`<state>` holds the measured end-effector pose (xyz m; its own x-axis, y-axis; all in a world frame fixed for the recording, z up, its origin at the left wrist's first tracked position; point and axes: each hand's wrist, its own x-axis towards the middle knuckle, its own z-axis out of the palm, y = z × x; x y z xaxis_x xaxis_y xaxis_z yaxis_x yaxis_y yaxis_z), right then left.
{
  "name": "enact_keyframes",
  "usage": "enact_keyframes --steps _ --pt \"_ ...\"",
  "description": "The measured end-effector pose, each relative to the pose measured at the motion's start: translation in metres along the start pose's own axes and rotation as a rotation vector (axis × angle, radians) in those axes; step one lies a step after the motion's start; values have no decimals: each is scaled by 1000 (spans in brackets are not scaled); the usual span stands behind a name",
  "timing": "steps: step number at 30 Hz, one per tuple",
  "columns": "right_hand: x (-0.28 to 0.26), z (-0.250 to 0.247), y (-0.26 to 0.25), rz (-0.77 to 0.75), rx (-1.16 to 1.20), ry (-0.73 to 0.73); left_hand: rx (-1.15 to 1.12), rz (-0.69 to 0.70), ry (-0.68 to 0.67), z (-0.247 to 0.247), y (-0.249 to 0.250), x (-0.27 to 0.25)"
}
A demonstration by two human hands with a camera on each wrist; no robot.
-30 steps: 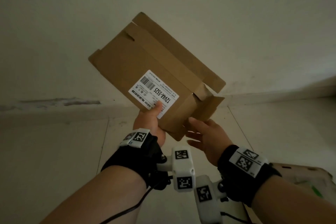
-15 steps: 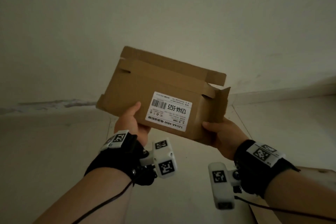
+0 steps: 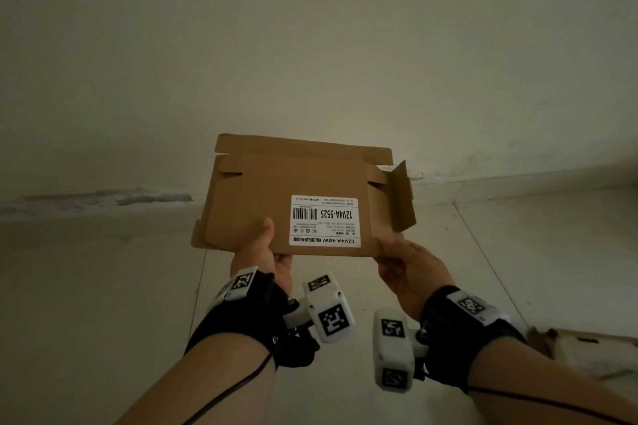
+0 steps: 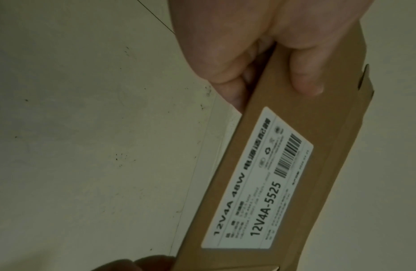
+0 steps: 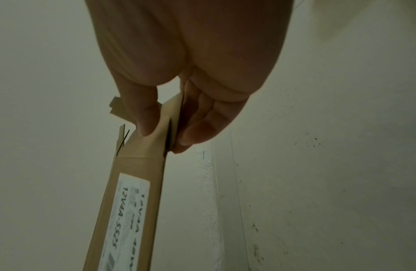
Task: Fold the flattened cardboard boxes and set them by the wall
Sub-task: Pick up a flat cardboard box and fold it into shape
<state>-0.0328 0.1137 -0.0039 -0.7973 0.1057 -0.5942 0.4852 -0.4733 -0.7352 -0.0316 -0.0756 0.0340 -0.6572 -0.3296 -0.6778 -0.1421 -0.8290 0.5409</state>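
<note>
A flattened brown cardboard box (image 3: 276, 203) with a white barcode label (image 3: 324, 221) is held up in front of me, label upside down. My left hand (image 3: 266, 252) pinches its near edge left of the label, thumb on top; the left wrist view shows the thumb on the box (image 4: 295, 165) and fingers curled beneath. My right hand (image 3: 404, 262) pinches the near right corner below a raised side flap (image 3: 402, 197). The right wrist view shows thumb and fingers clamped on the box (image 5: 137, 168) edge.
A pale wall (image 3: 310, 45) rises ahead and meets the tiled floor (image 3: 518, 252) at a low skirting. More cardboard (image 3: 593, 352) lies on the floor at the lower right. A dark scuffed strip (image 3: 103, 197) marks the wall base at the left.
The box has swung from tilted upward to level and lower. My left hand slid left along the near edge, and my right hand took hold of the right corner.
</note>
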Motion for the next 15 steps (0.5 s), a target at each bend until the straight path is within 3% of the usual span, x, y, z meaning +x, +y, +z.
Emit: enact_keyframes --steps 5,15 --pt "22 17 30 97 140 14 38 -21 56 -6 -14 36" --pt "117 -11 75 113 28 367 369 -106 58 -41 -53 109"
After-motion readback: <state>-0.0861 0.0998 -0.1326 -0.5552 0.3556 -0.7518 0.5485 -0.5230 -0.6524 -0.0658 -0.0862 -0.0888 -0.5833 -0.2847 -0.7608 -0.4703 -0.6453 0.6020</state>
